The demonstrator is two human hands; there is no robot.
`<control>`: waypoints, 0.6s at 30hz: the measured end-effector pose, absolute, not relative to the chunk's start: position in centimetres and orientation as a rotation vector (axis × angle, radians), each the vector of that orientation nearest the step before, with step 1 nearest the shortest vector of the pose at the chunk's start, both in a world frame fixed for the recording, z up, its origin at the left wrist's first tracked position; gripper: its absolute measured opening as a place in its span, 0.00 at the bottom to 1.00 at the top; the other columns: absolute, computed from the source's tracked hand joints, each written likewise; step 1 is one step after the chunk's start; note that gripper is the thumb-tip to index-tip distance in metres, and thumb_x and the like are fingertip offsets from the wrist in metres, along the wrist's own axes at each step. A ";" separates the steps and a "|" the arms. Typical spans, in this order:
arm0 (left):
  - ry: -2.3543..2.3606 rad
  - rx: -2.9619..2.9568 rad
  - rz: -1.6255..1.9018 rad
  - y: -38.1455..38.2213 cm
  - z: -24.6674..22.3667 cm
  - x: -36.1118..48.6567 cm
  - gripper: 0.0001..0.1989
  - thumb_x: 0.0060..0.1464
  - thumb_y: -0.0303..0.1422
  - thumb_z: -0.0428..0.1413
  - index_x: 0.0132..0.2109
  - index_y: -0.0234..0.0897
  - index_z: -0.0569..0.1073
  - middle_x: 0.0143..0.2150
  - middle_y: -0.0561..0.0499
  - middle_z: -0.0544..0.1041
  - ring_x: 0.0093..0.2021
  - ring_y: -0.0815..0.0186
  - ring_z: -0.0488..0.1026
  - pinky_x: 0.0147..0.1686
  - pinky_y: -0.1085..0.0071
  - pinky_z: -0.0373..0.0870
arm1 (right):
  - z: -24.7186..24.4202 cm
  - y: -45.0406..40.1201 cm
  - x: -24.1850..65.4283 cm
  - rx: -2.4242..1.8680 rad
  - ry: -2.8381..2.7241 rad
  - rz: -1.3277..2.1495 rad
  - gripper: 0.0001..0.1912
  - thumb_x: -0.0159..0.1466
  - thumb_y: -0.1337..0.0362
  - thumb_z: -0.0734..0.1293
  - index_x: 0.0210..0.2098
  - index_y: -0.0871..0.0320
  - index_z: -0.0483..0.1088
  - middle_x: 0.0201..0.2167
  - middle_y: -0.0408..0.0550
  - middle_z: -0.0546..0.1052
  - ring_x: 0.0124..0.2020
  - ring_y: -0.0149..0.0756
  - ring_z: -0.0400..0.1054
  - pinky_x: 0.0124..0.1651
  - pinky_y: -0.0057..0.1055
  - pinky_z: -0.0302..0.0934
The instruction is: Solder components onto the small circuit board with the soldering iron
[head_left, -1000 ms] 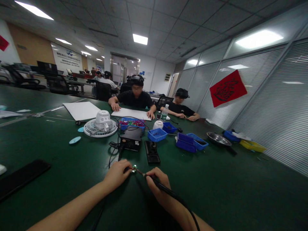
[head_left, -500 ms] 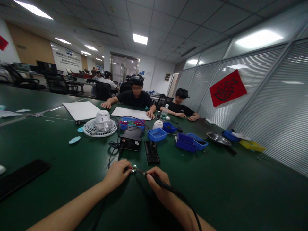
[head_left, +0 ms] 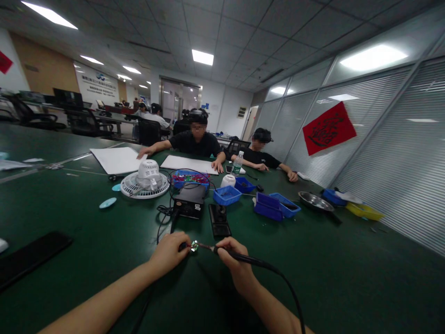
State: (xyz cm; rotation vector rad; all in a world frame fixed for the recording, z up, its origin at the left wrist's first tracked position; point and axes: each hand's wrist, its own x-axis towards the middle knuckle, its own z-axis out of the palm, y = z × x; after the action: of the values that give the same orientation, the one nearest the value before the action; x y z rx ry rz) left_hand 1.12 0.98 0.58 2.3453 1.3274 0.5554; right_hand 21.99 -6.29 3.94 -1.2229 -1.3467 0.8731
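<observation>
Pinched in the fingers of my left hand (head_left: 171, 253) is a small green circuit board (head_left: 194, 246) with shiny spots, held just above the green table. My right hand (head_left: 236, 262) is closed around the handle of a soldering iron (head_left: 222, 252), its cable trailing down past my wrist. The iron's thin tip points left, very close to the board; whether they touch I cannot tell. Beyond my hands are the black soldering station (head_left: 189, 202) and a black iron stand (head_left: 219, 221).
Blue trays (head_left: 227, 195) stand behind the stand, one basket (head_left: 191, 178) holding colourful wires. A white fan part (head_left: 145, 183) lies left of the station. To the right are a metal pan (head_left: 315, 201) and a yellow tray (head_left: 365, 211). Two people sit opposite.
My right hand has shifted slightly right, and the iron now lies more level. The board has turned a little in my left hand. Both people opposite have moved an arm outward.
</observation>
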 end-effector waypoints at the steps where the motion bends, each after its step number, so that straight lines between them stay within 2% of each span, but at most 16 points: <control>1: 1.328 2.344 0.550 0.9 0.7 1.1 0.05 0.53 0.31 0.53 0.34 0.41 0.75 0.37 0.54 0.77 0.41 0.65 0.72 0.40 0.71 0.59 | 4.0 -6.3 22.0 -1.227 -1.342 0.875 0.04 0.54 0.64 0.67 0.26 0.59 0.73 0.23 0.44 0.73 0.26 0.33 0.65 0.28 0.27 0.58; 18: 1.310 2.360 0.575 1.1 0.2 1.1 0.06 0.54 0.31 0.52 0.35 0.41 0.74 0.38 0.54 0.77 0.43 0.65 0.71 0.41 0.70 0.59 | 4.2 -6.1 22.1 -1.276 -1.452 0.863 0.05 0.54 0.65 0.66 0.25 0.58 0.73 0.21 0.42 0.73 0.23 0.32 0.63 0.26 0.26 0.56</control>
State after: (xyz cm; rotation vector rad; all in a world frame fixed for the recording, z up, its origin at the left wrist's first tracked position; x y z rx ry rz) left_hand 1.11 1.09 0.19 2.3605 1.3101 0.5754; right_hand 22.05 -6.09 4.22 -1.2760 -1.4523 0.8629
